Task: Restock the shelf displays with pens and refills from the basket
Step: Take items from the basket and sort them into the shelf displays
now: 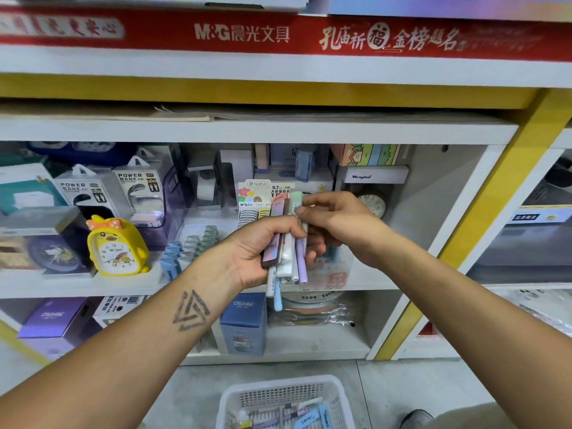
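Stationery shop shelving (278, 131), white w/ yellow trim, red M&G banner (241, 34) across top. Mid shelf holds power bank boxes (83, 193), yellow chick alarm clock (116, 247), round clock (373, 204) at back, refill display card (255, 199) centre. Lower shelf: blue CRUHRE box (244, 323). White plastic basket (284, 400) on floor below, more pens/refill packs inside. Left hand (266, 249) in front of mid shelf, fingers curled round bundle of pens (289, 249) & slim packs, ends sticking out top & bottom. Right hand (337, 226) just beside it, thumb & forefinger pinching top of pale green pen (297, 198) in bundle.
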A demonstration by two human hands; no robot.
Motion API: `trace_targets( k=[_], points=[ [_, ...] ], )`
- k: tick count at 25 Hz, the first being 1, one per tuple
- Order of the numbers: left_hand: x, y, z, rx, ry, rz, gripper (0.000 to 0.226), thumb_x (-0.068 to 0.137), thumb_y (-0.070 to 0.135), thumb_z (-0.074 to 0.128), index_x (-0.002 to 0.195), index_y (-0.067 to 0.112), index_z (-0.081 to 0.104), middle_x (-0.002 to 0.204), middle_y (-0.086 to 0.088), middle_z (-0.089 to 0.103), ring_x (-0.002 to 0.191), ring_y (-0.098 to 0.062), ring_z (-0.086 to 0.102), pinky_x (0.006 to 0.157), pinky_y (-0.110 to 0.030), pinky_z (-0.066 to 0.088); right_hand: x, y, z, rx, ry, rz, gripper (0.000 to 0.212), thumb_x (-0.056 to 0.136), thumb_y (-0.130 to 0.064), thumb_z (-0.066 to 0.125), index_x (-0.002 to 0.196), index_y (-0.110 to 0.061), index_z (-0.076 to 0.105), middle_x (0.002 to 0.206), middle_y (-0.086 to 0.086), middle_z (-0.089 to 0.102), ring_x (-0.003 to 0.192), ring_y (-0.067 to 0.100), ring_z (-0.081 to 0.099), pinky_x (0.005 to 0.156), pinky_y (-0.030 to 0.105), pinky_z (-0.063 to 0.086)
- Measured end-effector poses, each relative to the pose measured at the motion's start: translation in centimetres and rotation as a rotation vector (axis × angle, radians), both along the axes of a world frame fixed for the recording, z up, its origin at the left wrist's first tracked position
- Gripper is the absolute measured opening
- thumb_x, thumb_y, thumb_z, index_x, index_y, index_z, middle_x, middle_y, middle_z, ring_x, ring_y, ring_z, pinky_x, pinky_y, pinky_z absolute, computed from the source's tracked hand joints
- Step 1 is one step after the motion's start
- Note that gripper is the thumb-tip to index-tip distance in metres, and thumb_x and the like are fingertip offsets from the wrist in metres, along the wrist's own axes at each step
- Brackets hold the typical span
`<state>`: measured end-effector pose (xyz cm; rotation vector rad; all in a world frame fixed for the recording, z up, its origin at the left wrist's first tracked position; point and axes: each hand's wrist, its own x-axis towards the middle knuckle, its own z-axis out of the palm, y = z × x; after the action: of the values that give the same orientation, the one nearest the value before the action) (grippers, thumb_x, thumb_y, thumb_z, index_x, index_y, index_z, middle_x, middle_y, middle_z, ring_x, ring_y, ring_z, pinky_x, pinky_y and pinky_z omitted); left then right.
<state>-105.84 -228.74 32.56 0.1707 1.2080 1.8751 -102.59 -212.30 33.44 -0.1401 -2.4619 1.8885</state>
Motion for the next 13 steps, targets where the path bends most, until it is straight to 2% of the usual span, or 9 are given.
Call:
trace_targets(
  k=[3, 5, 7, 10, 13],
  points=[
    [0.1, -0.3, 0.3, 0.032, 0.002, -0.031, 0.027, 0.075, -0.003, 0.055, 0.101, -0.003, 0.06, 0.084, -0.021, 0.061, 0.07, -0.026, 0.065, 0.057, -0.028, 0.055, -0.1, 0.2, 0.4, -0.232, -0.089, 0.123, 0.008, 0.089, -0.017, 0.074, 0.097, -0.015, 0.076, 0.066, 0.005, 0.064, 0.052, 0.015, 0.057, 0.049, 0.021, 0.042],
    [0.1, -0.5, 0.4, 0.04, -0.005, -0.042, 0.027, 0.074, -0.003, 0.055, 0.1, -0.004, 0.06, 0.08, -0.019, 0.059, 0.067, -0.024, 0.062, 0.055, -0.027, 0.054, -0.2, 0.4, 0.6, -0.311, -0.083, 0.123, 0.02, 0.085, -0.009, 0.076, 0.105, -0.005, 0.075, 0.07, 0.008, 0.067, 0.055, 0.014, 0.059, 0.049, 0.018, 0.046],
    [0.0, -0.6, 0.3, 0.02, 0.014, -0.035, 0.026, 0.074, -0.004, 0.055, 0.1, -0.005, 0.062, 0.081, -0.02, 0.062, 0.068, -0.026, 0.065, 0.057, -0.029, 0.055, -0.3, 0.7, 0.7, -0.277, -0.056, 0.077, 0.027, 0.08, -0.005, 0.079, 0.105, -0.001, 0.074, 0.074, 0.008, 0.07, 0.06, 0.015, 0.06, 0.054, 0.019, 0.048],
    [-0.4, -0.6, -0.1, -0.024, 0.021, 0.0, 0.022, 0.08, -0.007, 0.051, 0.086, -0.003, 0.072, 0.083, -0.02, 0.069, 0.073, -0.03, 0.071, 0.06, -0.033, 0.059, -0.2, 1.2, 0.9, -0.238, -0.034, 0.043, 0.019, 0.079, 0.001, 0.078, 0.098, -0.003, 0.076, 0.076, 0.008, 0.073, 0.061, 0.013, 0.062, 0.055, 0.02, 0.05],
    [-0.5, -0.4, -0.2, -0.081, 0.074, 0.007, 0.027, 0.081, -0.008, 0.05, 0.077, 0.002, 0.075, 0.078, -0.018, 0.067, 0.068, -0.025, 0.069, 0.053, -0.027, 0.055, 0.0, 1.4, 1.1, -0.248, -0.04, 0.045, 0.02, 0.085, -0.006, 0.076, 0.104, -0.003, 0.074, 0.078, 0.006, 0.072, 0.061, 0.014, 0.061, 0.052, 0.021, 0.048]
  ],
)
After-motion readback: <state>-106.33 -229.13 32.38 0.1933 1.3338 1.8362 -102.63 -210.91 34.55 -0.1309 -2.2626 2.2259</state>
